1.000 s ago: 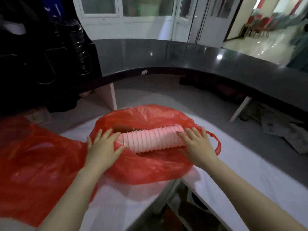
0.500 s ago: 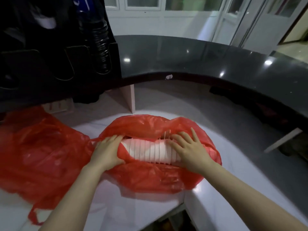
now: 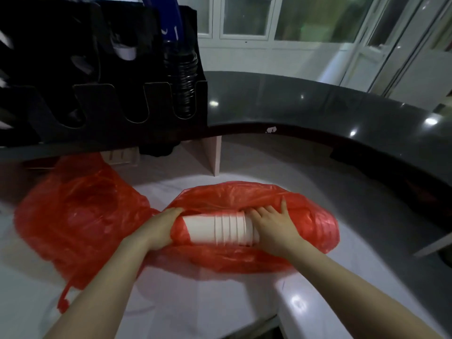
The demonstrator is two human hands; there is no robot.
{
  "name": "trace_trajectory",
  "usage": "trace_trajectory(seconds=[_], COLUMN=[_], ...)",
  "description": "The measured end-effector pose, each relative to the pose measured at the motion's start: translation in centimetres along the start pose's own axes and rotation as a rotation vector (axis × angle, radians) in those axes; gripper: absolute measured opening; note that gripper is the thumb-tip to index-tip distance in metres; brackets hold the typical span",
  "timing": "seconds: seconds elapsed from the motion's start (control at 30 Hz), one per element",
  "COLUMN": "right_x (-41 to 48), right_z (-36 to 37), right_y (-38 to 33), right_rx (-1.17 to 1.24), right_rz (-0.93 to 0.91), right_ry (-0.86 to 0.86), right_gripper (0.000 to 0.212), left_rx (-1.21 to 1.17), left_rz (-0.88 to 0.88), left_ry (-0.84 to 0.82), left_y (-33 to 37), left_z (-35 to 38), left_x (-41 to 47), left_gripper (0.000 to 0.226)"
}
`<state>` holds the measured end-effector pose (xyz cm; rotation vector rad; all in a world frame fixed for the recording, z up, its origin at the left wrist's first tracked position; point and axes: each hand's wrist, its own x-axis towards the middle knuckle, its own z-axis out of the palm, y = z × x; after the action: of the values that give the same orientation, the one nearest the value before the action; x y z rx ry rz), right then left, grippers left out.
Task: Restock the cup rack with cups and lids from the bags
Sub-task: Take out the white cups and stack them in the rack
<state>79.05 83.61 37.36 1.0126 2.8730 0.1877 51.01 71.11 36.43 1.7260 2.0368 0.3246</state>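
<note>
The stack of white cups [image 3: 220,228] is lying sideways in the open mouth of the red bag [image 3: 308,216] on the white counter [image 3: 195,304], our right hand [image 3: 274,227] is curling round its rim end, our left hand [image 3: 156,227] is gripping the bag plastic over its base end, and the black cup rack [image 3: 102,104] is standing behind.

Cup stack [image 3: 220,228] lying in bag [image 3: 305,216] on table [image 3: 318,302], second bag [image 3: 73,216] left, cup rack [image 3: 110,106] behind on counter [image 3: 293,101]
</note>
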Motion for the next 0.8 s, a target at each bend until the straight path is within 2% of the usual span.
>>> trace_trajectory(seconds=[0.13, 0.23, 0.37, 0.47, 0.53, 0.6, 0.67, 0.73, 0.8], right_x=[-1.3, -2.1, -3.1, -3.4, -3.3, -3.3, -3.4, -3.7, -4.4], right_z=[-0.1, -0.5, -1.3, -2.0, -2.5, -2.9, -3.3, -3.4, -3.2], right_y=[1.7, 2.9, 3.7, 3.4, 3.0, 2.6, 2.2, 2.4, 2.9], right_rx=[0.157, 0.279, 0.293, 0.347, 0.396, 0.450, 0.486, 0.493, 0.537], right_rz=[0.046, 0.042, 0.029, 0.084, 0.116, 0.135, 0.146, 0.158, 0.148], right_ry=[0.049, 0.110, 0.153, 0.199, 0.269, 0.335, 0.379, 0.396, 0.418], right_gripper=[0.091, 0.092, 0.092, 0.093, 0.092, 0.092, 0.095, 0.095, 0.086], left_rx=[-0.003, -0.059, -0.498, -0.693, -0.898, -1.291, -1.655, -1.735, -1.647], left_rz=[-0.032, 0.004, 0.061, 0.168, 0.175, 0.166, 0.155, 0.147, 0.153], left_ry=[0.096, 0.104, 0.077, 0.158, 0.290, 0.445, 0.513, 0.491, 0.454], left_y=[-1.2, -1.1, 1.1, 3.8, 6.1, 8.4, 10.6, 12.6, 14.5], left_z=[-0.5, -0.4, -1.0, -2.1, -2.2, -1.9, -1.3, -0.8, -0.1], left_x=[-0.6, -0.4, -0.8, -1.4, -1.7, -1.7, -1.4, -1.0, -0.8], left_gripper=[0.057, 0.067, 0.082, 0.079, 0.085, 0.088, 0.075, 0.062, 0.057])
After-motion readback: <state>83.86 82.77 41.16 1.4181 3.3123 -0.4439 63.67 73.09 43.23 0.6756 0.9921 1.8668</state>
